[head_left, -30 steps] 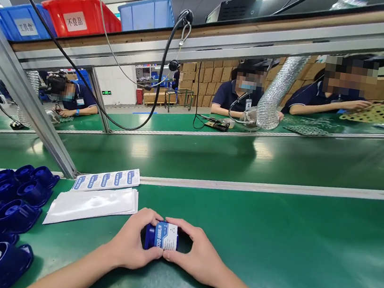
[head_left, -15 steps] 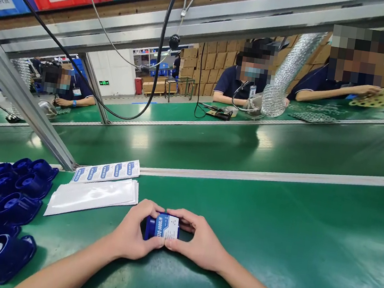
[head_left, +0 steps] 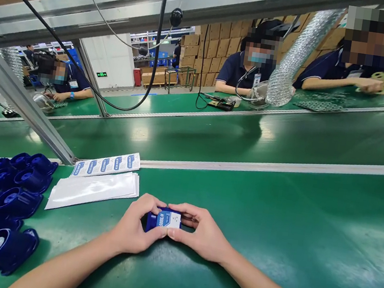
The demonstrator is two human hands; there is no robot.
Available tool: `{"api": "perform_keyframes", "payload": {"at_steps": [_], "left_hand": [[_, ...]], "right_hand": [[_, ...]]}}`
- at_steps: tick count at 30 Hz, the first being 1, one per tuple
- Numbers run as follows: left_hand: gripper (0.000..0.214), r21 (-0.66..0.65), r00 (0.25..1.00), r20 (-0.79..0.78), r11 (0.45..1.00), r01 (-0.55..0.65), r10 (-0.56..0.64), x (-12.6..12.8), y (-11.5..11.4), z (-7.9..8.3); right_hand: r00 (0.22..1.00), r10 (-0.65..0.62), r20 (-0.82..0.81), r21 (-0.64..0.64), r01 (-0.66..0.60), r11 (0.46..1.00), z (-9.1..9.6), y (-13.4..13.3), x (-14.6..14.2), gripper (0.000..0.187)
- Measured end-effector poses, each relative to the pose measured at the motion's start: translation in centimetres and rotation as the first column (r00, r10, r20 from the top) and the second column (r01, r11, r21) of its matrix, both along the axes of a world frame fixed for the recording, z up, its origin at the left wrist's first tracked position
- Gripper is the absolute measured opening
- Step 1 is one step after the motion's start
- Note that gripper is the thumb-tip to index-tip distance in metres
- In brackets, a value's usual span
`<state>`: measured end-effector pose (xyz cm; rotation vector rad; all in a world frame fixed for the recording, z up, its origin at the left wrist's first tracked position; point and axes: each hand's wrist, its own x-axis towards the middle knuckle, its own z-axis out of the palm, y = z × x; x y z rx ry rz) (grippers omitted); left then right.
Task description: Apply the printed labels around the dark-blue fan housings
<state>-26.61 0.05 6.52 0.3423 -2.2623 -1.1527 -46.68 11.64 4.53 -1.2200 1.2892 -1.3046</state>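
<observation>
A dark blue plastic housing (head_left: 151, 222) with a blue-and-white label (head_left: 169, 219) on its curved side is held between my two hands, just above the green bench. My left hand (head_left: 138, 224) curls round its left end, thumb on the label's lower edge. From the other side my right hand (head_left: 202, 233) grips it, thumb pressed on the label close to the left thumb. The far fingers are partly hidden behind the housing. To the left lie a sheet of printed labels (head_left: 106, 164) and some white glossy backing sheets (head_left: 94, 191).
Several similar blue housings (head_left: 6, 247) stand in rows at the left. A metal post (head_left: 40, 103) rises behind them, and a black cable (head_left: 158, 39) hangs from the overhead rail. Across the green bench (head_left: 275, 213), co-workers (head_left: 246, 73) sit near a foil duct (head_left: 287, 74).
The view has tilted slightly downward, so the background sits higher in the picture. The housing seems turned a little between my hands, with less of the label's print showing. Both hands keep their hold.
</observation>
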Motion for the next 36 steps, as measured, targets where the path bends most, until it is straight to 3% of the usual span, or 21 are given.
{"api": "perform_keyframes", "payload": {"at_steps": [9,12,16,22,26,27,29,30,32,36], "left_hand": [[0.028,0.045,1.000,-0.003,0.999,-0.017,0.018,0.0,0.6,0.0],[0.022,0.103,0.999,-0.016,0.994,-0.044,0.046,-0.2,0.9,0.1],[0.014,0.174,0.993,0.062,0.978,-0.111,0.102,-0.8,1.3,0.8],[0.020,0.210,0.978,0.131,0.960,-0.184,0.159,-1.4,1.8,1.5],[0.018,0.194,0.968,0.120,0.952,-0.238,0.218,-1.7,1.9,1.2],[0.018,0.193,0.966,0.116,0.949,-0.250,0.231,-1.7,1.9,1.1],[0.019,0.194,0.962,0.105,0.944,-0.267,0.251,-1.7,1.8,0.8],[0.019,0.194,0.962,0.095,0.943,-0.270,0.256,-1.8,1.8,0.6],[0.018,0.190,0.963,0.071,0.944,-0.268,0.259,-1.8,1.7,0.3],[0.018,0.214,0.960,0.055,0.936,-0.280,0.275,-2.0,1.7,0.1]], "right_hand": [[1.000,-0.004,0.031,0.007,0.004,1.000,0.1,0.3,0.1,0.057],[0.996,-0.045,0.078,0.027,0.043,0.999,-0.2,0.2,0.2,0.049],[0.990,-0.093,0.109,0.059,0.087,0.994,-0.5,-0.1,0.2,0.046],[0.991,-0.110,0.078,0.058,0.106,0.993,-0.7,-0.7,0.2,0.048],[0.993,-0.113,0.014,0.014,0.113,0.994,-0.5,-0.4,0.5,0.046],[0.996,-0.085,-0.041,-0.013,0.085,0.996,-0.4,-0.3,0.7,0.043],[0.976,-0.054,-0.213,-0.075,0.039,0.996,-0.2,0.1,1.3,0.057],[0.950,-0.068,-0.304,-0.104,0.038,0.994,-0.2,0.2,1.6,0.066],[0.897,-0.127,-0.424,-0.142,0.073,0.987,-0.1,0.2,2.1,0.062],[0.902,-0.144,-0.407,-0.100,0.112,0.989,0.3,-0.2,2.4,0.050]]}}
